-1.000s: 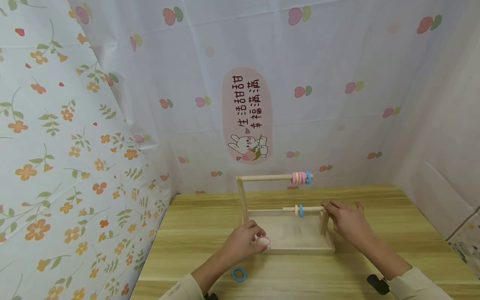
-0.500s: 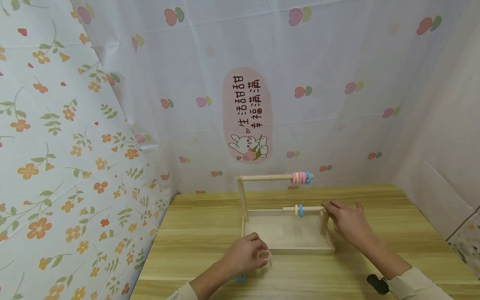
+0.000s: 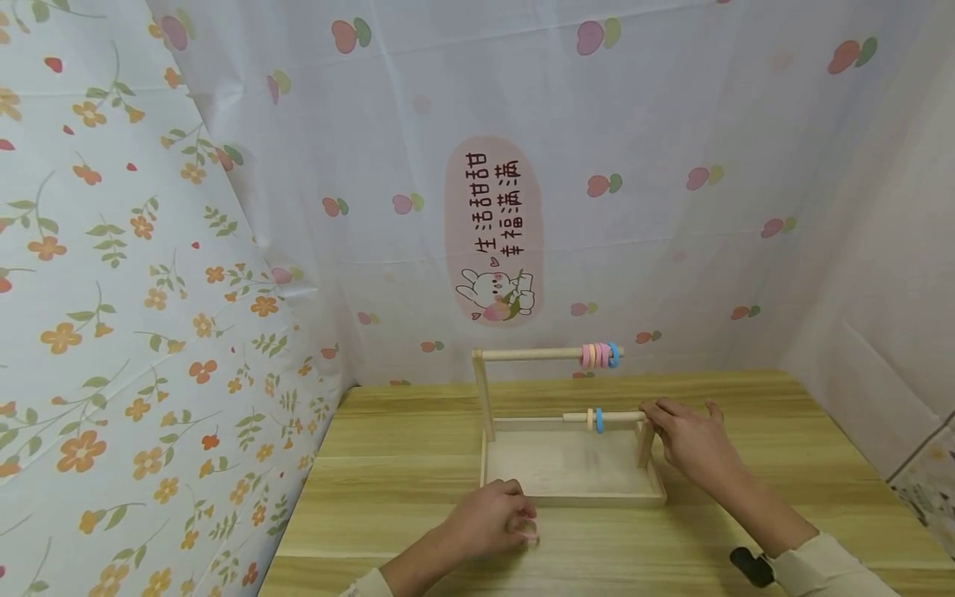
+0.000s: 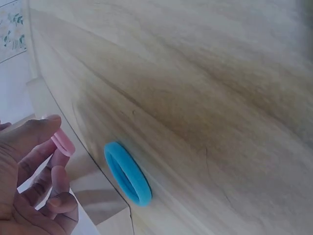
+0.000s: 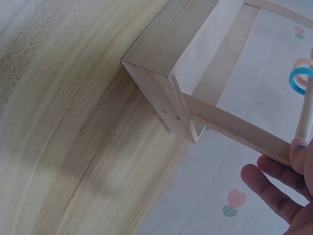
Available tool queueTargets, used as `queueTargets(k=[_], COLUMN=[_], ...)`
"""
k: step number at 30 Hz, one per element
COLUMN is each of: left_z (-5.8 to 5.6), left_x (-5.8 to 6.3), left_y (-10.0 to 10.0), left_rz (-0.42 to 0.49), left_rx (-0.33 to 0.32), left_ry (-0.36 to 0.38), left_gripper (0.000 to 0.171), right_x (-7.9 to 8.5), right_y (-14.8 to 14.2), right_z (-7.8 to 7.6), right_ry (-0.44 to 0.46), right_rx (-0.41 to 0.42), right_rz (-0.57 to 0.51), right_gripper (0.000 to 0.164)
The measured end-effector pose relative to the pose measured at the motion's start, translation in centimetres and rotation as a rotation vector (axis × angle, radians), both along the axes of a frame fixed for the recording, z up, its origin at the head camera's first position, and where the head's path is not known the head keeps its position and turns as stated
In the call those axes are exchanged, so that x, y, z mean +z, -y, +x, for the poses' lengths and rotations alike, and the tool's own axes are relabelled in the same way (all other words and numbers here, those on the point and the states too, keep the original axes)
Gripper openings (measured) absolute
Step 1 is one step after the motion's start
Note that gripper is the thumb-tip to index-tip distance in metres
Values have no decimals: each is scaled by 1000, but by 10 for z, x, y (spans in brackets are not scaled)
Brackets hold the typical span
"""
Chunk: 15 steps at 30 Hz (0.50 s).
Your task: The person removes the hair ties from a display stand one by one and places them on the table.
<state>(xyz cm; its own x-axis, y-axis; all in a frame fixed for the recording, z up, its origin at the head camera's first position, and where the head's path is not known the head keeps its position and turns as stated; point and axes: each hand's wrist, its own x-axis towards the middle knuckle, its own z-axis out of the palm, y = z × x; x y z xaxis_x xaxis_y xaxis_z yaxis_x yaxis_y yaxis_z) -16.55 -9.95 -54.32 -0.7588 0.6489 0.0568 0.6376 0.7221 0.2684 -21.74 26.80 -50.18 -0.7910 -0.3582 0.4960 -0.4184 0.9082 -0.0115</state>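
My left hand [image 3: 488, 521] pinches a pink hair tie [image 4: 63, 143] between thumb and fingers, just in front of a wooden stand's tray base [image 3: 589, 500]. A blue hair tie [image 4: 128, 174] lies on the table by that hand; in the head view the hand hides it. My right hand [image 3: 694, 441] holds the stand's short right post [image 5: 239, 127] at its top, where the lower rod [image 3: 622, 416] joins. On this rod hang a peach hair tie [image 3: 590, 420] and a blue one [image 3: 599, 420].
Above, the stand's upper rod [image 3: 530, 355] carries several pink, peach and blue hair ties [image 3: 594, 356] near its right end. A tall left post [image 3: 483, 398] supports it. Printed curtains [image 3: 373, 166] close off the table [image 3: 395, 448] at the back and sides.
My left hand has drawn back toward me from the tray's front left, carrying the pink hair tie, and now covers the blue one on the table. The right hand stays on the post.
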Motion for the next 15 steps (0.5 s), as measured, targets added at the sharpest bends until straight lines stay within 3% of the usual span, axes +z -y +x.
queueTargets(k=[15], left_z=[3], left_x=[-7], left_y=[-2], left_rz=[-51], left_rx=[-40], left_ry=[-42], left_gripper=[21], right_x=[0], right_y=[0], right_z=[-1], right_ry=[26], right_rx=[4], right_rz=[-22], right_gripper=[28])
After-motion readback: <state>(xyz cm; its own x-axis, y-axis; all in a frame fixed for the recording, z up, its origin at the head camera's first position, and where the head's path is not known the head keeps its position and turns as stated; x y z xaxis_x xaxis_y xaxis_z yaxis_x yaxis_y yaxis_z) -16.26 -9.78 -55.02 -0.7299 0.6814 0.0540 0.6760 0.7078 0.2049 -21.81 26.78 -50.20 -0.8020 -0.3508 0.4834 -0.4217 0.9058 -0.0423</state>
